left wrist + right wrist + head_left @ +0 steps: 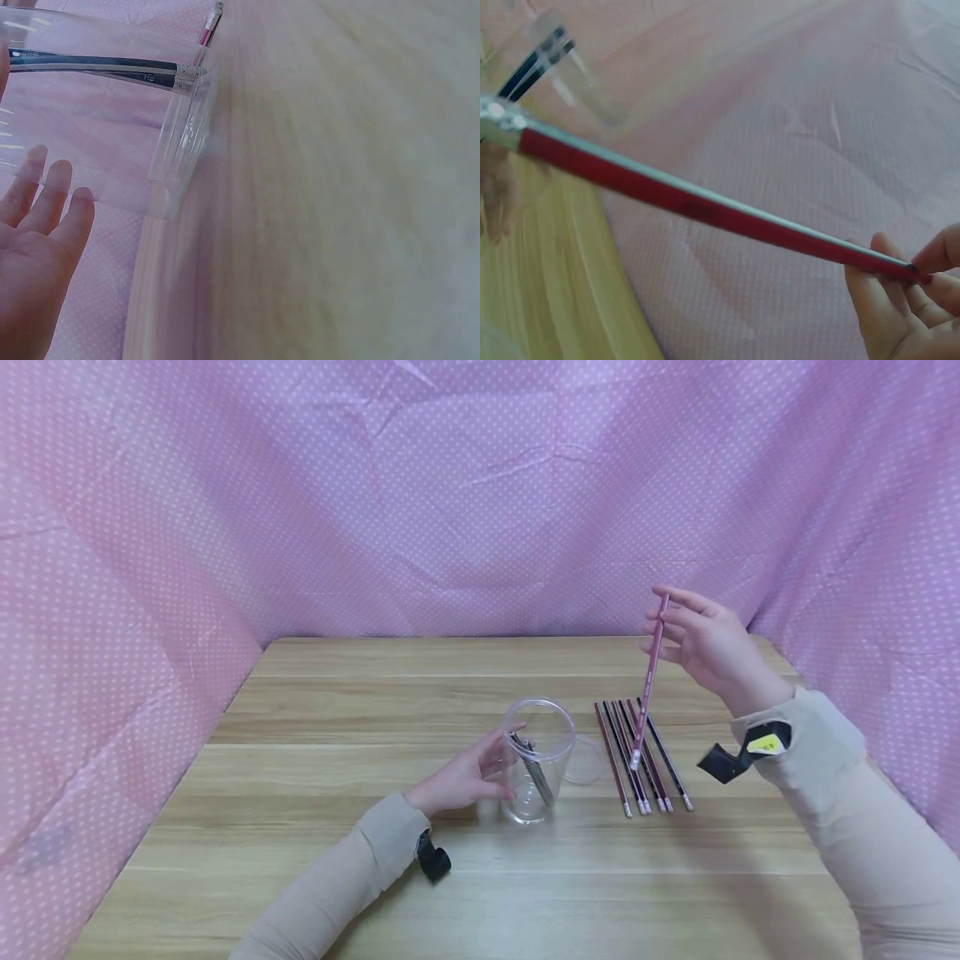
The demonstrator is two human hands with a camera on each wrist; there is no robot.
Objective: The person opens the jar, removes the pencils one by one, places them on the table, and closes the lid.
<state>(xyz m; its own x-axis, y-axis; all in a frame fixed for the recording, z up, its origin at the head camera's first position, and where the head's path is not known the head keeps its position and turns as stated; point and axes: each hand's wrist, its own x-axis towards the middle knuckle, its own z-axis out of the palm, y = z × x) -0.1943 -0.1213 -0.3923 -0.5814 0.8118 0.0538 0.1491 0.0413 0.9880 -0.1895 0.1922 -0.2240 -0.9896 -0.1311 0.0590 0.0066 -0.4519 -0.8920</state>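
My left hand (468, 772) holds a clear plastic cup (564, 752) that stands upright on the table, fingers and thumb around its left side. Dark pencils (538, 781) lean inside it; the left wrist view shows their eraser ends at the cup's bottom. Raised above the table's right side, my right hand (708, 643) pinches a red pencil (649, 681) near its upper end. Its white eraser end points down, over a row of pencils (611, 752) lying on the table. In the right wrist view the red pencil (682, 202) crosses the picture, thumb and fingers at one end.
A clear round lid (592, 777) lies on the wooden table (360, 710) between the cup and the pencil row. Pink dotted cloth (420, 527) hangs behind the table and at both sides. Each wrist wears a small black camera (433, 860).
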